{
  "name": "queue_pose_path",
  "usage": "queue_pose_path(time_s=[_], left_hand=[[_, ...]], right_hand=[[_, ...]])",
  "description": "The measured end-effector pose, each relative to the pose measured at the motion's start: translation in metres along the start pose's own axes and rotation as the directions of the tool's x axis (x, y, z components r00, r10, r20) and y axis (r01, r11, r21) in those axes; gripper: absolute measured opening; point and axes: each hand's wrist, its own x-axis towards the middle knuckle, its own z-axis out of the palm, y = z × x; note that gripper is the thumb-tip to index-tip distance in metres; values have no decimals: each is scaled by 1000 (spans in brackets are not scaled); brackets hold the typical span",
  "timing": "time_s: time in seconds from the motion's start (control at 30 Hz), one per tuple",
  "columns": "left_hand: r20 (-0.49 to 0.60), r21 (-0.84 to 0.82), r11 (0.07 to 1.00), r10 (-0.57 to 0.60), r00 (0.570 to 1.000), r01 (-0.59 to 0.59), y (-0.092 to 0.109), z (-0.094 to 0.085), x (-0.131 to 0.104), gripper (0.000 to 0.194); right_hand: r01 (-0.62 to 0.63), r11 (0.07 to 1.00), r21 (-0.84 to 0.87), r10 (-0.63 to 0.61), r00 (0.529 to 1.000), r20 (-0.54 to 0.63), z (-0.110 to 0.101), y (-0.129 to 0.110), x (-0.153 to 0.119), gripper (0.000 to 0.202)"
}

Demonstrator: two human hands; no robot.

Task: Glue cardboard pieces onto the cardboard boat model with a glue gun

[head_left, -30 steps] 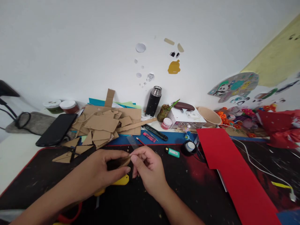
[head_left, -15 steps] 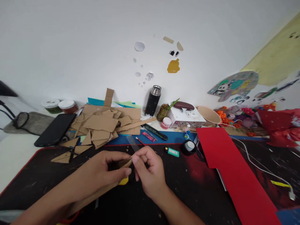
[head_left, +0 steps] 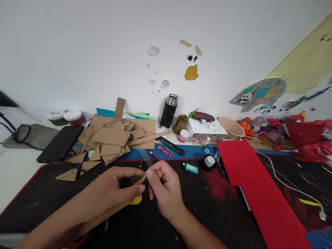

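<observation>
My left hand (head_left: 111, 190) is curled round a folded piece of cardboard (head_left: 109, 213), fingers above and thumb on the near side. Most of that piece lies hidden under my left hand and forearm. At its right end, my right hand (head_left: 164, 188) pinches the tip between thumb and forefinger. A yellow object (head_left: 136, 200) shows on the dark mat just beneath the cardboard, partly covered. Behind the hands, a clear ruler-like strip (head_left: 145, 157) lies beside a red pencil (head_left: 154, 156).
A heap of cardboard scraps (head_left: 111, 135) and a black phone (head_left: 61, 143) are at the left. Behind stand a black flask (head_left: 169, 112) and a white box (head_left: 207, 128). A teal lighter (head_left: 191, 168) and a long red sheet (head_left: 261, 186) lie to the right.
</observation>
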Motion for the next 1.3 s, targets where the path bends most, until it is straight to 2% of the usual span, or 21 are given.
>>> queue_pose_path(time_s=[0.37,0.63,0.83,1.07,1.3], left_hand=[[20,-100,994,34,999,-32,-4,0,2,35],[30,-101,995,22,999,-19,-6,-1,3,37],[9,-90,996,15,1000,-14,-6,0,4,42],[-81,-44,999,-35,996,31,-15,-2,4,45],[-87,-69,998,-19,996,13,-16,-3,5,54]], right_hand=[[12,1000,17,-12,1000,-2,1,1,0,36],[-5,999,37,6,999,-48,1,3,2,39],[3,999,43,0,998,-65,1,1,3,40],[35,980,194,1,983,-182,-10,-7,15,44],[25,973,231,7,991,-137,-6,-6,14,52]])
